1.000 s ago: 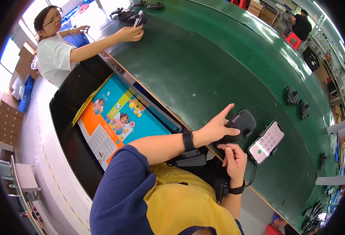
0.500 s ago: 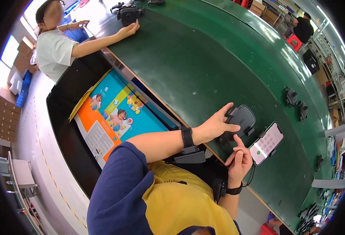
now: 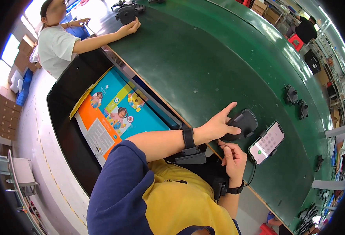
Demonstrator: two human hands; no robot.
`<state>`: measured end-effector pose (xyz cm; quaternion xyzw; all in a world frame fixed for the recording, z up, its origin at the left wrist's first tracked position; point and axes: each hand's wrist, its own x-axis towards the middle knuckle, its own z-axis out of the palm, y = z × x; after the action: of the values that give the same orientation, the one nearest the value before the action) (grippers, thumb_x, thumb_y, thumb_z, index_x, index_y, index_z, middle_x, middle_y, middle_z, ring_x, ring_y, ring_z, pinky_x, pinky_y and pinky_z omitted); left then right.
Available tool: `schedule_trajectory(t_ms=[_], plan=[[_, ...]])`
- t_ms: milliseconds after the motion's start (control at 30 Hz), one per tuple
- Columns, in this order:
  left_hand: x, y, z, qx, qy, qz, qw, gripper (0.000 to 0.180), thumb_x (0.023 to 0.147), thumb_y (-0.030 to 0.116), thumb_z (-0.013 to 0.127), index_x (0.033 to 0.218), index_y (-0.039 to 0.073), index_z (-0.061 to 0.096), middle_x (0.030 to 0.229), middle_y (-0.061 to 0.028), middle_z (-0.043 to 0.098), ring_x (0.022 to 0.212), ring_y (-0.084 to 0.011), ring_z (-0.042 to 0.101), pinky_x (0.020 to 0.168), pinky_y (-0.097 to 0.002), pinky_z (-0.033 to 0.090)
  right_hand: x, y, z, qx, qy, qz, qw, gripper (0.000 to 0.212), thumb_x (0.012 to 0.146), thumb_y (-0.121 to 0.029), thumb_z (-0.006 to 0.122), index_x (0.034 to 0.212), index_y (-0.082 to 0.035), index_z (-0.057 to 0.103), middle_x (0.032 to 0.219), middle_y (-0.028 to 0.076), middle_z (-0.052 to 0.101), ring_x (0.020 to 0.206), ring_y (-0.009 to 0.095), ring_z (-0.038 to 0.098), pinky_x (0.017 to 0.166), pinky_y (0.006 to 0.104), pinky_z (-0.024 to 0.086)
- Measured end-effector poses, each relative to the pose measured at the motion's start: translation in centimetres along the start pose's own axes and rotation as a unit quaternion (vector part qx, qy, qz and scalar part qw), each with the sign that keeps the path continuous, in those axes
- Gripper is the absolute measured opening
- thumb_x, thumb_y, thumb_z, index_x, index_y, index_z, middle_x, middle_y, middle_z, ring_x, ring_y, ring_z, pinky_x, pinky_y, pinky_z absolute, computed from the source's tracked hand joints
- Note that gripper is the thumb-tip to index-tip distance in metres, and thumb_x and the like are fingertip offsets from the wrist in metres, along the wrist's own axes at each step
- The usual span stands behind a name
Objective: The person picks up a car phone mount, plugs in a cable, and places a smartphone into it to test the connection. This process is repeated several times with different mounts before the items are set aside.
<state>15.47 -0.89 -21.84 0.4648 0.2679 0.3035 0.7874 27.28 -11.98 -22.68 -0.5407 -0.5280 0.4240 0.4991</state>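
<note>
A black phone holder [image 3: 246,121] with a rounded oblong face is tilted above the green table. My left hand [image 3: 218,127] grips its near side, thumb lying on the face and index finger stretched out past its far edge. Below the holder, at the table's near edge, my right hand [image 3: 236,159] has its fingers curled together; whatever is between them, if anything, is too small to make out. Just right of both hands, a phone [image 3: 267,143] with a lit keypad screen sits in a black clamp, and a thin cable hangs beside it.
Two black holders [image 3: 291,94] lie on the green table [image 3: 180,74] at right. A co-worker's hand [image 3: 129,28] touches another holder [image 3: 125,15] at far left. Left of the table edge, a black bin [image 3: 65,117] contains a colourful printed box [image 3: 131,113].
My right hand has drawn back from the holder's front toward the table edge, fingers curling in. The holder has tilted and shifted slightly right in my left hand. The co-worker's holder has turned a little.
</note>
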Motion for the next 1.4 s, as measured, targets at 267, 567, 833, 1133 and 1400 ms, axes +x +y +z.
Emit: schedule_trajectory(t_ms=[267, 567, 833, 1133, 1400], plan=[[0.24, -0.28, -0.03, -0.010, 0.000, 0.012, 1.000, 0.086, 0.078, 0.001, 0.063, 0.142, 0.007, 0.006, 0.102, -0.0154, 0.056, 0.090, -0.0161, 0.054, 0.080, -0.0268, 0.043, -0.06, 0.21, -0.12, -0.012, -0.017, -0.009, 1.000, 0.019, 0.090, -0.015, 0.051, 0.089, 0.003, 0.057, 0.096, 0.012, 0.065, 0.043, 0.003, 0.043, 0.041, 0.0163, 0.034], [0.25, -0.02, -0.19, -0.014, 0.003, 0.001, 1.000, 0.085, 0.078, 0.002, 0.063, 0.141, 0.006, 0.007, 0.105, -0.0167, 0.056, 0.092, -0.0170, 0.054, 0.081, -0.0272, 0.043, -0.03, 0.39, -0.20, 0.048, 0.014, -0.015, 0.999, 0.019, 0.091, -0.016, 0.049, 0.088, 0.002, 0.055, 0.102, 0.016, 0.063, 0.043, 0.004, 0.042, 0.041, 0.0162, 0.035], [0.42, 0.35, -0.31, -0.031, 0.004, -0.001, 1.000, 0.084, 0.078, 0.002, 0.063, 0.141, 0.005, 0.007, 0.108, -0.0181, 0.055, 0.094, -0.0175, 0.054, 0.082, -0.0282, 0.044, 0.14, 0.21, -0.14, 0.097, 0.069, -0.051, 0.992, 0.019, 0.091, -0.016, 0.049, 0.087, 0.001, 0.055, 0.104, 0.017, 0.062, 0.042, 0.004, 0.043, 0.040, 0.0161, 0.035], [0.34, 0.41, -0.40, -0.040, 0.009, -0.010, 0.999, 0.084, 0.078, 0.001, 0.063, 0.141, 0.006, 0.008, 0.108, -0.0189, 0.054, 0.096, -0.0187, 0.054, 0.082, -0.0289, 0.045, 0.54, -0.28, 0.17, -0.002, -0.001, 0.010, 1.000, 0.019, 0.090, -0.015, 0.051, 0.090, 0.003, 0.057, 0.103, 0.014, 0.063, 0.044, 0.004, 0.045, 0.041, 0.0163, 0.036], [0.30, 0.39, -0.57, -0.041, 0.007, -0.008, 0.999, 0.084, 0.078, 0.001, 0.063, 0.141, 0.006, 0.008, 0.109, -0.0190, 0.053, 0.097, -0.0194, 0.054, 0.083, -0.0294, 0.044, 0.61, -0.36, 0.33, -0.022, -0.004, 0.004, 1.000, 0.019, 0.090, -0.015, 0.050, 0.089, 0.003, 0.057, 0.103, 0.014, 0.063, 0.044, 0.004, 0.044, 0.041, 0.0162, 0.036]])
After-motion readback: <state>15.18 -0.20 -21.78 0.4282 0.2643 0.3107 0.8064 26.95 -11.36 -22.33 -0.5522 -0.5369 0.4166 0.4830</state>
